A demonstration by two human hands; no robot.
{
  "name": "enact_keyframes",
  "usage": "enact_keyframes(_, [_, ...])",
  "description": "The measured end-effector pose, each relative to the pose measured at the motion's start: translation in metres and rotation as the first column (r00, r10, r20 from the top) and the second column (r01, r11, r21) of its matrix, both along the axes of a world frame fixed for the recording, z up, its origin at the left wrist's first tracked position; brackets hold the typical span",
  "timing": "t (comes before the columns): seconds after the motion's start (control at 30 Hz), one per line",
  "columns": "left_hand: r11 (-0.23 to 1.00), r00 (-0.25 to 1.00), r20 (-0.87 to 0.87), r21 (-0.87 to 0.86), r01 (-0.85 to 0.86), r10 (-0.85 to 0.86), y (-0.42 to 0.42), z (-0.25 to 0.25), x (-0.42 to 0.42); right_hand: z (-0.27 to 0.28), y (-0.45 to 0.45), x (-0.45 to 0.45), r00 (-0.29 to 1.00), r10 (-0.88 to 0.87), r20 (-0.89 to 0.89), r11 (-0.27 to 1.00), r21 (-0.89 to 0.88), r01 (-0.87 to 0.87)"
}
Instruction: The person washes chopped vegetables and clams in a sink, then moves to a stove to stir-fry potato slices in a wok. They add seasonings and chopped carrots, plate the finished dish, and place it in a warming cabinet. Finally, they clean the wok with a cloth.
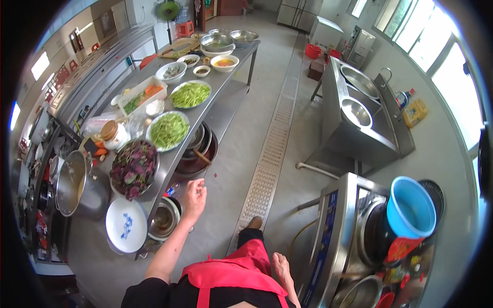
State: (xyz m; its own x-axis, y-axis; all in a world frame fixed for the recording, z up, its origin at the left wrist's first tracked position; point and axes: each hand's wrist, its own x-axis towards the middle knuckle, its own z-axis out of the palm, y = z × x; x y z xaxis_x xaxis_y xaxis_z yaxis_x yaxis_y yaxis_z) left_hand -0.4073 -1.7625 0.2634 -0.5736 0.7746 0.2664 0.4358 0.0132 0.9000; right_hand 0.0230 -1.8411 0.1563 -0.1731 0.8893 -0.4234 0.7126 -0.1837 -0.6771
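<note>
My left hand is raised beside the long steel table, its fingers loosely curled and holding nothing that I can see. Nearest to it on the table are a bowl of purple leafy greens and a white oval plate with a blue pattern. Two dishes of cut green vegetables stand farther along. My right hand hangs low beside the red apron, near the steel stove; its fingers are partly bent, and no object shows in it.
A perforated drain cover runs along the floor between table and sink unit. A large steel pot stands at the left. Pots and basins sit under the table. A blue plastic basin rests on the stove side.
</note>
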Motion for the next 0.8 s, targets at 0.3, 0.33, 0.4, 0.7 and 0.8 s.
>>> enact_keyframes(0.3, [0.903,0.989,-0.093,-0.404,-0.145,0.117,0.122,-0.038,-0.021,0.020,0.362,-0.049,0.970,0.229,0.087,0.918,0.311,-0.245])
enact_keyframes(0.33, [0.887,0.981,-0.007,-0.426,-0.179,0.194,0.135,-0.043,-0.018,0.023,0.402,-0.062,0.962,0.266,0.056,0.884,0.384,-0.267])
enact_keyframes(0.4, [0.849,0.939,0.225,-0.517,-0.111,0.259,0.167,-0.047,-0.018,0.020,0.484,-0.087,0.952,0.304,-0.030,0.891,0.362,-0.274])
enact_keyframes(0.7, [0.891,0.792,0.549,-0.454,0.014,0.268,0.426,-0.072,-0.056,0.100,0.786,-0.250,0.882,0.330,-0.338,0.940,0.204,-0.274])
enact_keyframes(0.8, [0.936,0.725,0.664,-0.343,0.076,0.184,0.547,-0.058,-0.074,0.111,0.856,-0.277,0.892,0.214,-0.399,0.976,0.053,-0.211])
